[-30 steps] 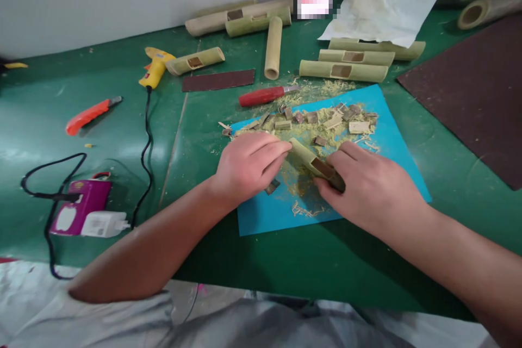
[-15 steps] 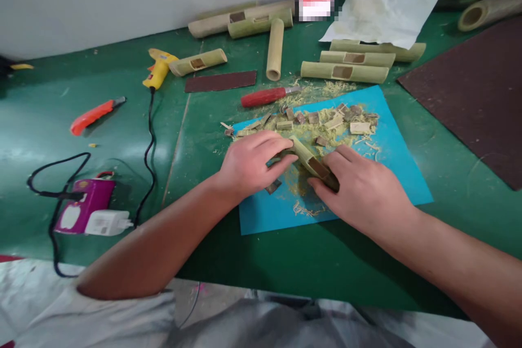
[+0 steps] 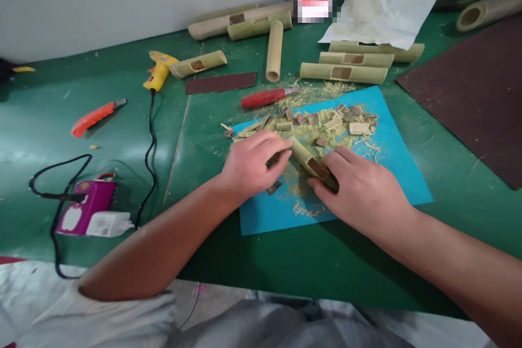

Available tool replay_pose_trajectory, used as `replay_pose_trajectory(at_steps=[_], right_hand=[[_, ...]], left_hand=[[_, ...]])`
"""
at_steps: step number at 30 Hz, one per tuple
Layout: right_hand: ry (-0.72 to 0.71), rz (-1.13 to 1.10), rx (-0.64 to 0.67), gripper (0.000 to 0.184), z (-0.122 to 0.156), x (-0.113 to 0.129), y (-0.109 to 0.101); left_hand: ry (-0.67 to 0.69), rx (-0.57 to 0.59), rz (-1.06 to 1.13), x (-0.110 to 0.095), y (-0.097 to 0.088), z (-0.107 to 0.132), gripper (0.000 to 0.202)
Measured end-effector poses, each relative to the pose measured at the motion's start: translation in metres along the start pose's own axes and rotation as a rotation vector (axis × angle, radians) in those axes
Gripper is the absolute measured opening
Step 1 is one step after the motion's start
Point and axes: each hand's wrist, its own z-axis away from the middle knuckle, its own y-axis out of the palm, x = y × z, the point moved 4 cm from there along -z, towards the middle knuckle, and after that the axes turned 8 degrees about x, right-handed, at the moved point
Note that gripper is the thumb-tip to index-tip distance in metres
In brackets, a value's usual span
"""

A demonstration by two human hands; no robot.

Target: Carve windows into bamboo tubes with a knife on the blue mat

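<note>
Not much changed in the last second, the left hand (image 3: 250, 166) only curled its grip tighter on the upper end of the bamboo piece (image 3: 304, 155), mid-frame over the blue sheet (image 3: 391, 174), while the right hand (image 3: 359, 190) stays clenched on the lower end, so I'd say same step.

The green table (image 3: 41, 114) carries a blue sheet (image 3: 402, 152), bamboo tubes (image 3: 342, 72) and a brown mat (image 3: 468, 98). A knife (image 3: 263, 98), cutter (image 3: 95, 118) and glue gun (image 3: 159, 72) lie alongside.

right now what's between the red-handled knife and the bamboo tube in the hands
Head view: pale shavings and cut chips on the blue sheet, beyond the green bamboo tube.
</note>
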Motion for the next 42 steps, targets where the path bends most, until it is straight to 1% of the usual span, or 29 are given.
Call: replay_pose_trajectory(at_steps=[4, 6, 11, 15, 19, 22, 23, 26, 29, 33, 38, 42], right_hand=[[0.016, -0.007, 0.012, 0.019, 0.0, -0.001, -0.001], [0.031, -0.015, 0.025, 0.019, 0.0, -0.001, -0.001], [0.03, -0.022, 0.041, 0.02, -0.001, -0.002, -0.001], [0.04, -0.009, 0.035, 0.021, -0.002, -0.003, -0.001], [0.039, 0.004, 0.042, 0.02, -0.002, -0.002, 0.0], [0.046, 0.002, 0.054, 0.019, -0.002, -0.001, 0.0], [0.046, 0.003, 0.058, 0.019, -0.002, -0.001, 0.0], [0.036, 0.013, 0.055, 0.019, -0.002, 0.0, 0.001], [0.029, 0.015, 0.037, 0.02, -0.002, 0.0, 0.001], [0.02, 0.013, 0.044, 0.02, -0.001, 0.0, -0.001], [0.034, 0.002, 0.05, 0.02, -0.001, -0.001, 0.0], [0.026, -0.018, 0.047, 0.019, -0.001, -0.002, 0.0]], left_hand=[[-0.014, 0.003, 0.05, 0.004, 0.001, 0.0, 0.01], [-0.024, 0.007, 0.069, 0.002, 0.001, -0.002, 0.008], [0.099, 0.116, 0.139, -0.012, 0.006, -0.005, 0.014], [0.057, 0.053, 0.084, -0.008, 0.004, -0.005, 0.013], [0.087, 0.094, 0.099, -0.008, 0.007, -0.006, 0.016], [0.07, 0.053, 0.075, -0.01, 0.006, -0.007, 0.015], [0.069, 0.058, 0.078, -0.011, 0.007, -0.007, 0.015], [0.085, 0.113, 0.131, -0.015, 0.01, -0.006, 0.018], [0.058, 0.064, 0.115, -0.012, 0.008, -0.006, 0.016], [0.074, 0.086, 0.109, -0.007, 0.008, -0.008, 0.017], [0.027, 0.026, 0.034, 0.0, 0.004, -0.006, 0.014], [0.045, 0.061, 0.045, -0.005, 0.003, 0.001, 0.014]])
